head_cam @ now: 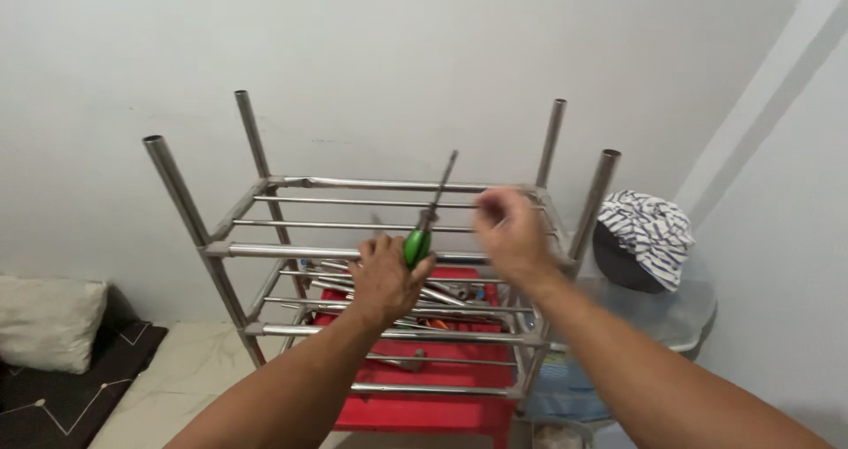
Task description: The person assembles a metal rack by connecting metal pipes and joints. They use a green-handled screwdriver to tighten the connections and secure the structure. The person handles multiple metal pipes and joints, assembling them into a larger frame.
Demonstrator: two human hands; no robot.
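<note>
While the left hand (386, 277) gripped the green-handled screwdriver (422, 233), fingers wrapped tight round the handle, its shaft pointed up and away toward the far wall (397, 52). The tool sat just above the near rail of the steel rack (291, 251), roughly mid-frame, tip in open air and touching nothing I could make out.

The right hand (511, 233) hovered just right of the shaft, above the rack's upper rails. It was motion-blurred, so whether its fingers were curled shut or loosely apart — can't tell. It held nothing visible.

Beneath the rails lay loose steel tubes (442, 295) and small hardware on a red stool (424, 405), seen through the frame. Four open-ended uprights stood at the rack's corners. To the right, a striped cloth (649, 228) draped over a dark rounded object, on a pale round tabletop (680, 312). Far left, near the floor, a cushion (49, 321) on a dark mat.

Doing this step well, in my judgement: keep the wrapped grip low on the handle so the shaft stays steerable, bring the free hand to steady the shaft or the rail — not the tip — and line the blade up square w/ the fastener before turning. The rack looked light and unbraced, so bracing the frame w/ one hand would likely stop it shifting. Loose tubes below could snag a dropped tool; best keep the screwdriver over the rails.
</note>
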